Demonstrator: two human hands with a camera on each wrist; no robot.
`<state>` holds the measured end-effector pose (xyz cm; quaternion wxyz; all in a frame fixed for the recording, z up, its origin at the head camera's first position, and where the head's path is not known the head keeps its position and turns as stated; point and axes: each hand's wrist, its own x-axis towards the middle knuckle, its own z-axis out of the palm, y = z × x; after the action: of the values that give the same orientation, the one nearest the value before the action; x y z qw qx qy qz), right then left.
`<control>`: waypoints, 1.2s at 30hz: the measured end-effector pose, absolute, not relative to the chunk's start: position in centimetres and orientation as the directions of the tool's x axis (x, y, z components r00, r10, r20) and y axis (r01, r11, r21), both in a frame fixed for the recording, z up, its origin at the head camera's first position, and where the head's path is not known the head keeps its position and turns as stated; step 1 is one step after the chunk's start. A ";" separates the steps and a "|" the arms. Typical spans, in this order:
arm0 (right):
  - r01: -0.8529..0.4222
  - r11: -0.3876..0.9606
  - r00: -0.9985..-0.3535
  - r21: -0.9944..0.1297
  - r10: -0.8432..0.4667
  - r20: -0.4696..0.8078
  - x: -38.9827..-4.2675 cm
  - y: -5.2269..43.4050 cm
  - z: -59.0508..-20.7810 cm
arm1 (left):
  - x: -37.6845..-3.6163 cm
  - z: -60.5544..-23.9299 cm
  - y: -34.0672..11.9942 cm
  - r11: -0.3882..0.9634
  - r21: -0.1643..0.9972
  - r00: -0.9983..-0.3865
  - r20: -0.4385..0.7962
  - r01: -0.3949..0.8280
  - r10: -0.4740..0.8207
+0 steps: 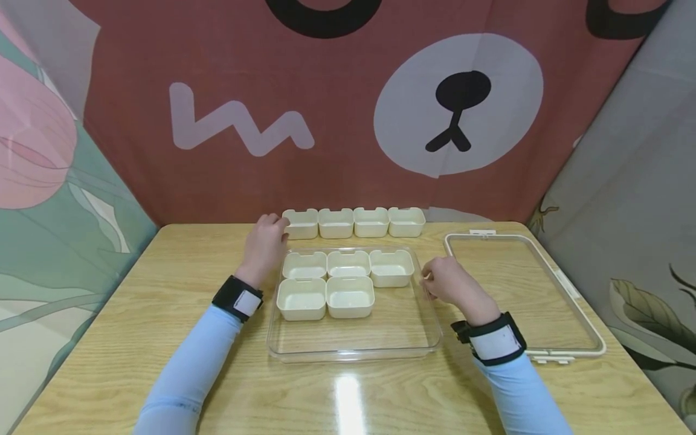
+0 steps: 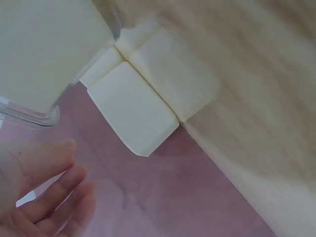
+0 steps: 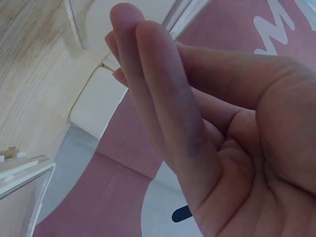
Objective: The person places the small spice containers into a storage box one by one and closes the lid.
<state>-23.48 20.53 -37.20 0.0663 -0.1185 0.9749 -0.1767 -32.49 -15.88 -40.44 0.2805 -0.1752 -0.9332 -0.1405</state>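
Note:
Several small cream bins with a notched rim, such as one bin (image 1: 350,297), sit in a clear shallow tray (image 1: 348,353): three along its far side, two in front at the left. Behind the tray stands a row of matching bins (image 1: 371,222). My left hand (image 1: 264,241) is by the leftmost bin of that row; in the left wrist view its fingers (image 2: 59,197) are loosely bent, with nothing in them, apart from the bins. Beside the tray's right edge hovers my right hand (image 1: 454,283), fingers (image 3: 163,64) relaxed and holding nothing.
A clear lid with a white rim (image 1: 565,284) lies on the wooden table (image 1: 136,362), right of the tray. Behind the table hangs a reddish-brown printed curtain (image 1: 244,181), close to the row of bins. Printed cloths hang at both sides.

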 end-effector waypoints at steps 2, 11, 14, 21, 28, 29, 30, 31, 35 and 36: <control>-0.214 0.908 -0.962 -0.360 -0.260 -0.084 -23.5 20.6 -37.2 | -32.7 -40.5 -15.9 0.897 0.160 -0.780 0.570 0.412 0.257; -0.234 0.899 -0.958 -0.369 -0.278 -0.070 -23.5 20.6 -37.4 | -33.8 -40.6 -16.2 0.901 0.101 -0.783 0.541 0.423 0.307; -0.237 0.899 -0.958 -0.368 -0.280 -0.068 -23.5 20.6 -37.3 | -34.1 -40.5 -16.2 0.905 0.074 -0.789 0.522 0.420 0.323; -0.234 0.900 -0.959 -0.369 -0.277 -0.067 -23.5 20.7 -37.3 | -34.8 -39.7 -15.9 0.901 0.029 -0.803 0.468 0.432 0.370; -0.210 0.905 -0.963 -0.371 -0.256 -0.080 -23.5 20.6 -37.4 | -36.1 -39.8 -15.5 0.896 -0.008 -0.829 0.374 0.444 0.415; -0.204 0.906 -0.964 -0.370 -0.251 -0.084 -23.5 20.5 -37.3 | -36.3 -39.8 -15.5 0.895 -0.019 -0.830 0.367 0.445 0.420; -0.195 0.908 -0.965 -0.371 -0.244 -0.091 -23.5 20.5 -37.3 | -36.4 -39.9 -15.4 0.894 -0.028 -0.828 0.363 0.448 0.426; -0.191 0.909 -0.966 -0.371 -0.242 -0.095 -23.5 20.5 -37.3 | -36.5 -39.9 -15.4 0.892 -0.037 -0.826 0.362 0.451 0.433; -0.185 0.910 -0.966 -0.370 -0.237 -0.100 -23.5 20.4 -37.2 | -36.5 -39.9 -15.2 0.889 -0.067 -0.819 0.361 0.453 0.445; -0.185 0.910 -0.966 -0.371 -0.237 -0.100 -23.5 20.4 -37.2 | -36.5 -39.9 -15.1 0.887 -0.074 -0.817 0.362 0.456 0.450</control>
<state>-23.46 20.42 -37.19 0.0717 -0.1081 0.9747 -0.1821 -36.53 -15.10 -39.89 0.1878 -0.2375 -0.9530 -0.0079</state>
